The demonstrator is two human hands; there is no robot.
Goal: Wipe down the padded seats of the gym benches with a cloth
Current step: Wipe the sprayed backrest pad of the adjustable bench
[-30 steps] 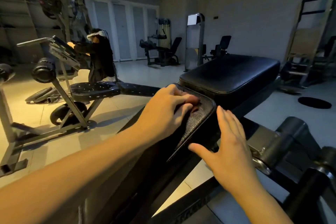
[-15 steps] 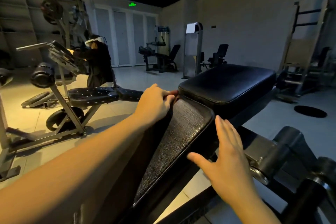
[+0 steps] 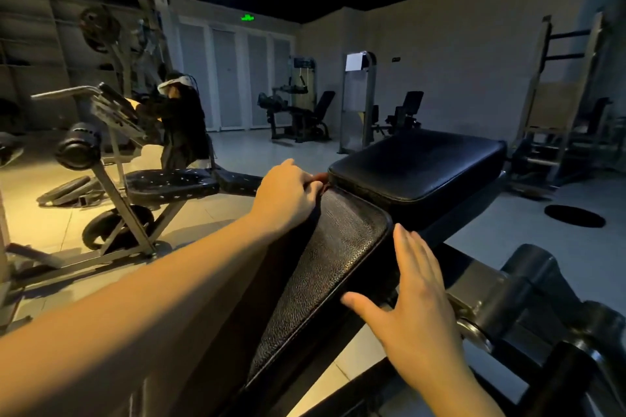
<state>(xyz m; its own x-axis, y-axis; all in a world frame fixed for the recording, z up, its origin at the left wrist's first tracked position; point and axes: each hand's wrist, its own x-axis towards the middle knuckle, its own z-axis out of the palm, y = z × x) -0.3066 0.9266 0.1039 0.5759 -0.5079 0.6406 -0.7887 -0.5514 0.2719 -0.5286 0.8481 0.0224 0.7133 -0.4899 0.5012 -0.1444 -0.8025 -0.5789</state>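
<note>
A black padded bench runs away from me: a long textured pad (image 3: 325,267) in front and a square smooth seat pad (image 3: 416,162) beyond it. My left hand (image 3: 288,196) sits at the far left corner of the long pad, fingers curled over a reddish cloth (image 3: 320,178) of which only a sliver shows in the gap between the pads. My right hand (image 3: 413,301) lies flat with straight fingers against the right edge of the long pad, thumb spread toward the pad.
The bench's dark metal frame and roller (image 3: 528,288) lie at the lower right. Another bench machine (image 3: 135,186) stands on the left, with a person in dark clothes (image 3: 183,125) behind it. More machines (image 3: 298,112) line the back wall. A round dark mat (image 3: 574,215) lies on the floor.
My left hand with the cloth has slid from the middle of the long pad's far end to its far left corner. My right hand has stayed on the pad's right edge.
</note>
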